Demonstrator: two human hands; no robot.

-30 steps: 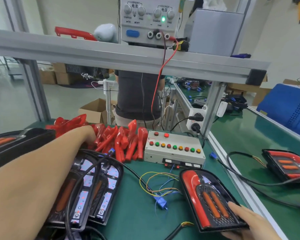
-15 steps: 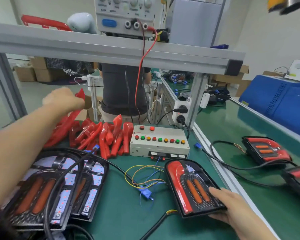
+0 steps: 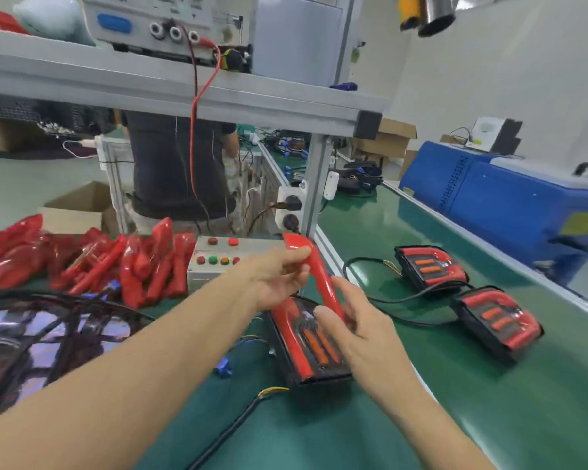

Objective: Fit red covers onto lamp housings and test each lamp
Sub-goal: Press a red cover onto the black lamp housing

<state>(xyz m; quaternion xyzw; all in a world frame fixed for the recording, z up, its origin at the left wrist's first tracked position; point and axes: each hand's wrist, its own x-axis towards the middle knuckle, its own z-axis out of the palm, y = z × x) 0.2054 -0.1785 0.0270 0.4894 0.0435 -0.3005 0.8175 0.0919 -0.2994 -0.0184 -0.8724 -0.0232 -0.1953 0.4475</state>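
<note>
Left hand [image 3: 279,276] grips the red cover [image 3: 314,269] at its upper end; right hand [image 3: 350,320] pinches its lower end. Cover held just above the lamp housing [image 3: 306,347] on the bench. Fitting step in hand; next, judged: align and press home.

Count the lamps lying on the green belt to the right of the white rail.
2: a nearer lamp toward the right, and a farther lamp just behind it, both cabled. More may lie outside the frame.

red cover [image 3: 314,266] held above lamp housing [image 3: 311,347]
</note>
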